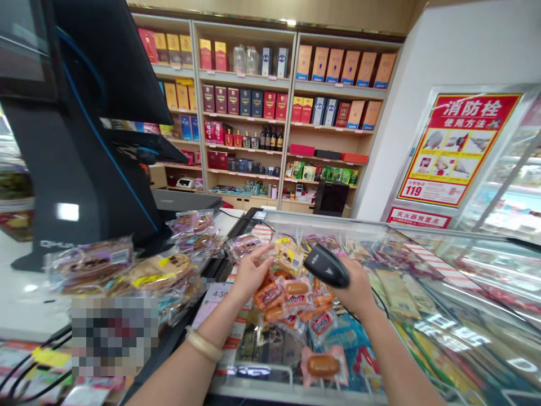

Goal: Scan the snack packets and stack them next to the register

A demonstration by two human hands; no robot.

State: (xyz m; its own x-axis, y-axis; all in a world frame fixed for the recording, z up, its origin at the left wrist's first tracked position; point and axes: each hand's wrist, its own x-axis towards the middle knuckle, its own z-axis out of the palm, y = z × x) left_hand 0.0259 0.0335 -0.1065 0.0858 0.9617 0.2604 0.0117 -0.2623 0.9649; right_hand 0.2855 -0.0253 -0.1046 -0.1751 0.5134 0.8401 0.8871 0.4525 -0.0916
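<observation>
From here, beyond the sausages (pixel 296 288), I see the left hand (pixel 252 273) pinching the packet (pixel 288 258); at their right, the right hand (pixel 357 285) wraps the scanner (pixel 328 267), its long axis pointing left toward the packet.

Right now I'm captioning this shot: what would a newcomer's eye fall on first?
Probably the black scanner in the right hand, mid-picture, beside a yellow-labelled packet in the left hand. Just below lies a heap of packaged sausages. A red poster stands out on the wall, upper right.
</observation>
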